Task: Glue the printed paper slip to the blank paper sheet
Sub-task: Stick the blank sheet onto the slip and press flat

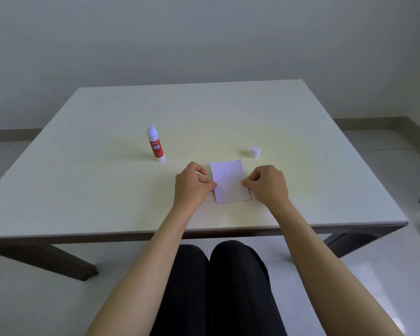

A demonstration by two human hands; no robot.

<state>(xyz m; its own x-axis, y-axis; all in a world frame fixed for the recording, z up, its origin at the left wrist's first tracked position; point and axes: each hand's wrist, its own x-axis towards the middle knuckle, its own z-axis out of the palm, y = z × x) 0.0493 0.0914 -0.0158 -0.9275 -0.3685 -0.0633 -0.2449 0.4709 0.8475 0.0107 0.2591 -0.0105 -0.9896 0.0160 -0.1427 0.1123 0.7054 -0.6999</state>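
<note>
Paper (229, 181): flat on table (107, 166), near our edge.
L hand (192, 185): fingers pinched on paper's left side.
R hand (268, 184): pinched on its right side.
Glue stick (155, 144): stands open, well left.
Cap (254, 152): just behind paper, apart.
Room: we see lots.

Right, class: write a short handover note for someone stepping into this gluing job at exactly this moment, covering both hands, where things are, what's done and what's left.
Left hand: fingertips on the left edge of the small white rectangular paper.
Right hand: fingertips on its right edge.
The paper lies flat near the front of the pale wooden table; whether it is one layer or two cannot be told.
The red-and-white glue stick stands uncapped, back left; its small white cap sits apart, behind the paper.
Done: glue stick opened, paper positioned.
Left, probably: press the paper flat, recap the stick.
</note>
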